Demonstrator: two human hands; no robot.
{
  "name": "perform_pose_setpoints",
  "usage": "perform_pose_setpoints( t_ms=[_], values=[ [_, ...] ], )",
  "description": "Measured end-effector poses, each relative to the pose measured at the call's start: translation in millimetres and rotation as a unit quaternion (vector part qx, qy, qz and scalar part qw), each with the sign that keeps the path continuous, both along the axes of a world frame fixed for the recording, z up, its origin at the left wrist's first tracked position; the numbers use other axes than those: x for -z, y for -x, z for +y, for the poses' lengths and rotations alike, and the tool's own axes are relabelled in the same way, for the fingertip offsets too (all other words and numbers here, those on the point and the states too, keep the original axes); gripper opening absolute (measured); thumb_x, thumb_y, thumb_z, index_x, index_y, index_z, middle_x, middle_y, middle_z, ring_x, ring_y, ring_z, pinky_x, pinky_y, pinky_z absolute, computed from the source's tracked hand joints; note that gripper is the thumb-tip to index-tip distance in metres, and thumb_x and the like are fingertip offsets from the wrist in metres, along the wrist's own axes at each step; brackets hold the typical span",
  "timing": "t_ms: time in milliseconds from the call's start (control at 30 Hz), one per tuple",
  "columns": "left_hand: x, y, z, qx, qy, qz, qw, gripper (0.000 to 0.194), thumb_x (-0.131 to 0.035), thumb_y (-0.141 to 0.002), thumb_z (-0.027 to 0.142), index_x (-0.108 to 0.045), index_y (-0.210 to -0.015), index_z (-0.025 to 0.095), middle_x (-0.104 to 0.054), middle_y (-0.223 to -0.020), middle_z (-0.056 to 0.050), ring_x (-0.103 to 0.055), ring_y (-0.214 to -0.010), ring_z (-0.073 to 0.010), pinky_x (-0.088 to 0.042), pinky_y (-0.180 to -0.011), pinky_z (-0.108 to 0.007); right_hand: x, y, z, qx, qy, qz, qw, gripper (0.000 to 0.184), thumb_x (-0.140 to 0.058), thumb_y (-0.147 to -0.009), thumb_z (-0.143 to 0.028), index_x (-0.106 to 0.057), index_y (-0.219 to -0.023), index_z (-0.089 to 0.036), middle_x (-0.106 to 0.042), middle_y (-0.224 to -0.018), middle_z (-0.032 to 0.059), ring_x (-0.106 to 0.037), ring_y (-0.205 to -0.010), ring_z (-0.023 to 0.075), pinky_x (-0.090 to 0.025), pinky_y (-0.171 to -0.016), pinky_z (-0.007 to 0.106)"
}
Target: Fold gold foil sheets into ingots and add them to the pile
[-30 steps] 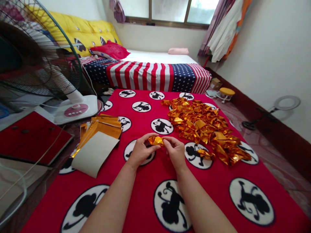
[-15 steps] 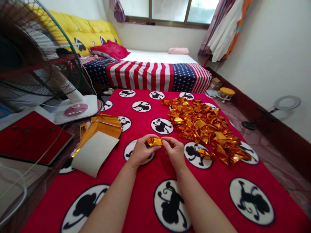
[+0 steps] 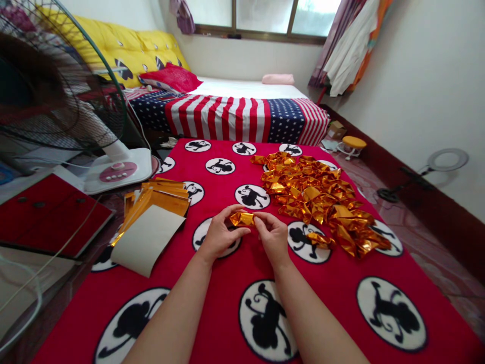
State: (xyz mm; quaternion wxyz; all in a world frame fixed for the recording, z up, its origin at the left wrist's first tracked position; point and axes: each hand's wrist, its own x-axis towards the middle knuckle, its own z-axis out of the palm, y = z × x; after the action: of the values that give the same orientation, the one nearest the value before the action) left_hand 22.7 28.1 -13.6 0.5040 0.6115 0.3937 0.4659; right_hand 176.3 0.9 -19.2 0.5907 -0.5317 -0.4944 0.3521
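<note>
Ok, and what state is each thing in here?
Small gold foil piece, creased and held
Left hand, curled around its left end
Right hand, pinching its right end
Shiny gold folded foil pieces, loosely heaped
Flat gold foil sheets, fanned in a stack
Pale rectangular sheet, overlapping them, curved
Red cloth with monkey-print circles, spread out
White fan with green-rimmed guard, blades blurred, apparently spinning

Left hand (image 3: 219, 234) slightly wider around foil (image 3: 242, 219)

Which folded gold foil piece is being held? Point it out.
The foil piece between the left hand and the right hand; the other folded pieces lie on the red cloth, farther right.
</note>
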Motion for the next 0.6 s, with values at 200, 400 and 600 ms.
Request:
perform_pose_setpoints(
  t_ms=[200,400,600],
  values=[
    [-0.6,3.4,0.7,-0.007,-0.019,0.041,0.999,0.044,-0.077,-0.074,0.033,-0.067,-0.114,0.019,-0.073,-0.106,-0.006,-0.069,-0.093,-0.0211,-0.055,-0.084,-0.031,0.9,0.4,-0.8,0.007,-0.005,-0.016,1.000,0.022,-0.064,-0.084,-0.034,-0.073,-0.094,-0.018,-0.072,-0.074,0.0035,-0.065,-0.062,0.0161,-0.049,-0.054,0.024],
    [-3.2,8.1,1.6,0.005,-0.005,0.028,1.000,0.047,-0.078,-0.073,0.034,-0.068,-0.116,0.018,-0.073,-0.109,-0.008,-0.070,-0.095,-0.0221,-0.056,-0.084,-0.031,-3.6,-0.9,-3.1,0.004,-0.010,0.005,1.000,0.022,-0.064,-0.085,-0.036,-0.073,-0.094,-0.017,-0.069,-0.073,0.0025,-0.060,-0.058,0.0138,-0.047,-0.052,0.024],
    [-0.7,9.4,2.9,0.006,0.022,-0.016,1.000,0.053,-0.079,-0.072,0.036,-0.066,-0.120,0.017,-0.074,-0.110,-0.009,-0.070,-0.097,-0.0245,-0.057,-0.084,-0.033,-4.8,0.2,-4.9,-0.054,-0.013,0.033,0.998,0.047,-0.077,-0.075,-0.036,-0.064,-0.118,-0.022,-0.068,-0.084,0.0007,-0.057,-0.059,0.0116,-0.047,-0.053,0.023]
  ],
)
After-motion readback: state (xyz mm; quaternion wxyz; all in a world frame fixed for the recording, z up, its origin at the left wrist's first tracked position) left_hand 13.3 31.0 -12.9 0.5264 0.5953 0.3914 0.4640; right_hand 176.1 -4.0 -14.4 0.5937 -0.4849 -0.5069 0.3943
